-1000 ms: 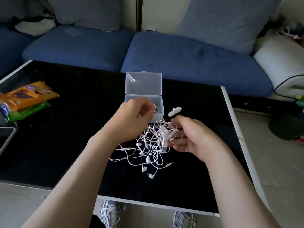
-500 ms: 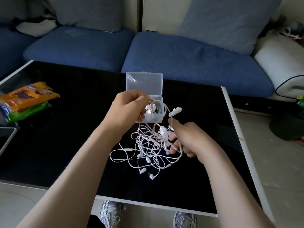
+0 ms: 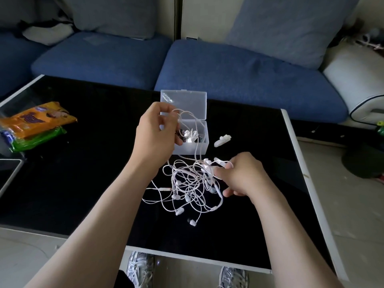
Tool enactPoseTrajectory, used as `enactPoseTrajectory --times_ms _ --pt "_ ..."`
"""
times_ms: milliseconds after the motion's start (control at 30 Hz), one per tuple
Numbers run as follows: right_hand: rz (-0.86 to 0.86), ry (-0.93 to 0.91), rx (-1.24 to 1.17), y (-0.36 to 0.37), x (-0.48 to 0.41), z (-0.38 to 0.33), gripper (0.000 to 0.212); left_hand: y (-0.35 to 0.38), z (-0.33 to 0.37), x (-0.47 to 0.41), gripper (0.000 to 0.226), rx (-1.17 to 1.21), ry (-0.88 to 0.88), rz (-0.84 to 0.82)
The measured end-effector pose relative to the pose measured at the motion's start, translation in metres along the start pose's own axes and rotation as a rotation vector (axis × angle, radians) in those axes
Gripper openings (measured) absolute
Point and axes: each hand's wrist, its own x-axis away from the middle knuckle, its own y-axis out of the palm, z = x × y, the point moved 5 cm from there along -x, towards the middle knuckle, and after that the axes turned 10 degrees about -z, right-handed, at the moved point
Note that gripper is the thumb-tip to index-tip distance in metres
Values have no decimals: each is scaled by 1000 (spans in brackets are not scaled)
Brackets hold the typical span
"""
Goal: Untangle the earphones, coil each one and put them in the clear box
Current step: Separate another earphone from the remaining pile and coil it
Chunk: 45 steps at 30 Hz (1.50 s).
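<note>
Lifting one cord (image 3: 188, 115) with my left hand (image 3: 155, 134) in a pinched grip, my right hand (image 3: 241, 175) pins the tangle (image 3: 191, 183) so it separates.

Left hand (image 3: 156, 129) covering the near-left corner of the clear box (image 3: 202, 142), box contents a blur of white and dark bits, tangled earphones (image 3: 190, 183) too knotted to count (right hand (image 3: 242, 176) hides their right edge), tablet (image 3: 8, 173) cut off at left, shoes (image 3: 140, 267) cropped below.
</note>
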Motion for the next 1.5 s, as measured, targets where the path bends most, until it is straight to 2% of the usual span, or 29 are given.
enactPoseTrajectory --times_ms 100,200,300,367,400,467,533,633,767,933,1133,1233,1333,1400,1500 --pt "105 -154 15 -3 -3 -8 27 4 0 1 10 -32 5 -53" --pt "247 -350 -35 -10 3 -28 33 8 1 1 10 -47 -6 -85" --pt "405 -579 -128 -17 21 -45 28 10 2 1 11 -60 -1 -85" --pt "402 -664 -115 -17 27 -52 23 10 2 1 11 -63 1 -78" --pt "330 -674 -114 -13 27 -54 21 9 2 2 11 -68 1 -75" --pt "114 -656 -84 -1 23 -57 21 9 3 2 10 -65 -7 -74" --pt "0 -624 37 13 21 -56 21 10 5 4 11 -38 -24 -84" --pt "26 -706 78 18 24 -59 8 11 7 4 13 -12 -30 -110" --pt "24 -681 -110 9 21 -60 10 11 10 6 22 8 -44 -149" --pt "-1 -683 -343 0 32 -65 7 13 7 6 45 231 -235 -238" --pt "-29 -616 -317 8 34 -67 10 24 10 11 35 162 -220 -376" --pt "73 -565 -474 2 26 -62 15 25 8 11 28 36 -184 -361" --pt "314 -432 -618 -15 14 -45 14 20 -1 8 10 -141 -211 -309" --pt "432 -380 -582 -24 12 -35 17 18 -7 8 7 -225 -217 -316" --pt "517 -372 -443 -27 13 -31 25 16 -6 8 3 -448 -115 -289"
